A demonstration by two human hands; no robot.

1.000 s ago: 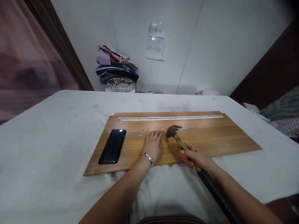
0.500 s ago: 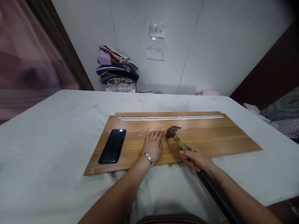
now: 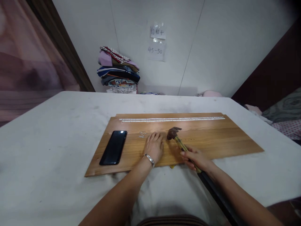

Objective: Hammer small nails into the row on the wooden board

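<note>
A wooden board (image 3: pixel 211 141) lies across the white-covered surface. Flat on it, fingers stretched forward, rests my left hand (image 3: pixel 154 147), with a silver bracelet (image 3: pixel 149 160) at the wrist. My right hand (image 3: pixel 195 158) is wrapped round the handle of a claw hammer (image 3: pixel 180 143). The rusty hammer head is close to the board, just right of my left fingertips; whether it touches the wood I cannot tell. A row of small dark dots (image 3: pixel 191 139) runs rightward from the head. Several loose nails (image 3: pixel 141 134) lie left of my left hand.
A black phone (image 3: pixel 113 147) lies on the board's left part. Two white measuring strips (image 3: pixel 172 119) run along its far edge. Folded clothes (image 3: pixel 118 69) are stacked behind the white-covered table (image 3: pixel 58 131). Handwritten paper notes (image 3: pixel 156 51) hang on the wall.
</note>
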